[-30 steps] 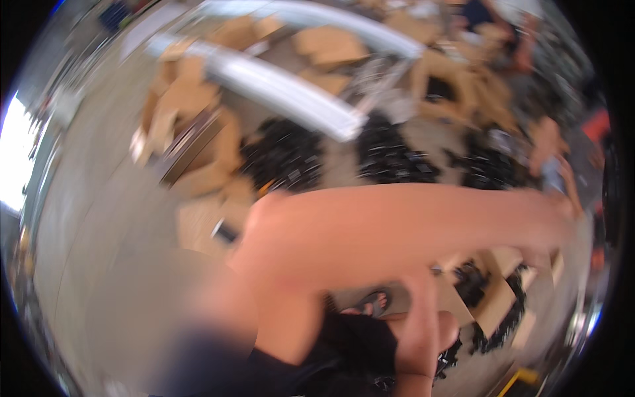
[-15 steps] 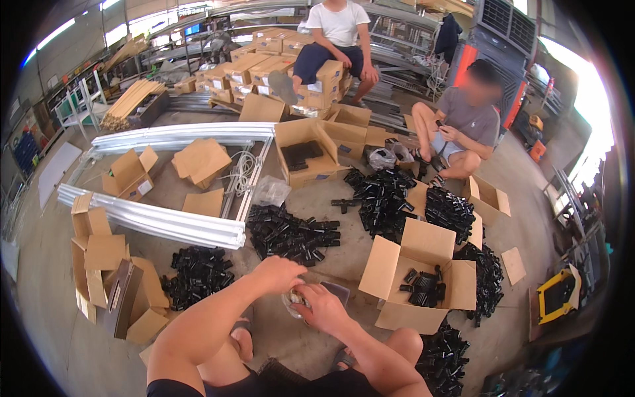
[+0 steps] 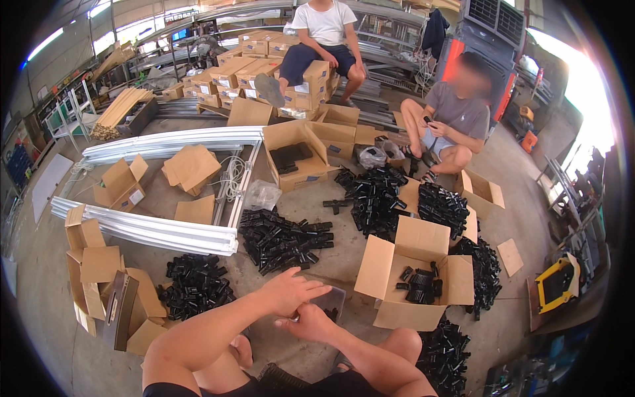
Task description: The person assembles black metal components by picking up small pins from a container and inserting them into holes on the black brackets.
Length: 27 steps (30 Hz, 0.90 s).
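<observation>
My left hand (image 3: 296, 292) reaches across the middle, its fingers stretched out to the right over my other hand. Just below it, my right hand (image 3: 313, 323) is closed with the thumb pointing left; what it holds, if anything, is hidden. Beyond the right hand's knuckles stands a see-through plastic tub (image 3: 339, 298) with something dark inside, partly covered by my hands. Ahead of my hands lies a heap of black tube-shaped fittings (image 3: 281, 239). A second heap of black fittings (image 3: 196, 286) is at the left.
An open carton (image 3: 416, 317) with black fittings stands at the right, near more fitting piles (image 3: 444, 354). Folded-open cartons (image 3: 99, 264) are at the left. White metal profiles (image 3: 145, 228) lie beyond. A seated person (image 3: 456, 109) handles a dark piece; another person (image 3: 324, 26) sits on stacked boxes.
My left hand's fingers have stretched out to the right, and my right hand has closed lower down. A clear roundish thing between my hands no longer shows. The view has shifted slightly.
</observation>
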Available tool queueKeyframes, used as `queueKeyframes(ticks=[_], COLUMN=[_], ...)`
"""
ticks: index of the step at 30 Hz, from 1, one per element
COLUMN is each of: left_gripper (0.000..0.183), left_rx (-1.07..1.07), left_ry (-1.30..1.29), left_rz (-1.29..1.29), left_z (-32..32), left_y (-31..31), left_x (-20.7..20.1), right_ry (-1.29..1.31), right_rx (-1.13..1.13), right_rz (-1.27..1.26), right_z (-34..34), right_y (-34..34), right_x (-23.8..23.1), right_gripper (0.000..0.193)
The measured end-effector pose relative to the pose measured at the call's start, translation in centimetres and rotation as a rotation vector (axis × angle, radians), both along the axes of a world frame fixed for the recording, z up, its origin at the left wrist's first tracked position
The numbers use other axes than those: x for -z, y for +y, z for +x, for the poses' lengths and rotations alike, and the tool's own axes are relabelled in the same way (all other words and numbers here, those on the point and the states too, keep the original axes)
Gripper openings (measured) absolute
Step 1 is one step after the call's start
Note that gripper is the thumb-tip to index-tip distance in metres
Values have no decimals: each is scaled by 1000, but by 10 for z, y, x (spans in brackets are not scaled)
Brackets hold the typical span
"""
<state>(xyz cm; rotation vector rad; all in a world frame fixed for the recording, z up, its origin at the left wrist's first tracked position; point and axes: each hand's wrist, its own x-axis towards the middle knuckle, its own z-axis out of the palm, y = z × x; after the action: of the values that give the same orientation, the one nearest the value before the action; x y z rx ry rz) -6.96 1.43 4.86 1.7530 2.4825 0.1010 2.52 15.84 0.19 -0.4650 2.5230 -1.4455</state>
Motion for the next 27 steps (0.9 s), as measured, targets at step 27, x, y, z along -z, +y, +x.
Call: queueKeyframes(ticks=[27], left_gripper=[79], left_rx=[-474], left_ry=[-780], left_rz=[718], left_z=[42], left_y=[50], left_x=[-37], right_ry=[-129], right_rx=[436], right_rz=[-1144], right_z=[-18], right_y=[43], right_x=[-16], right_gripper=[51])
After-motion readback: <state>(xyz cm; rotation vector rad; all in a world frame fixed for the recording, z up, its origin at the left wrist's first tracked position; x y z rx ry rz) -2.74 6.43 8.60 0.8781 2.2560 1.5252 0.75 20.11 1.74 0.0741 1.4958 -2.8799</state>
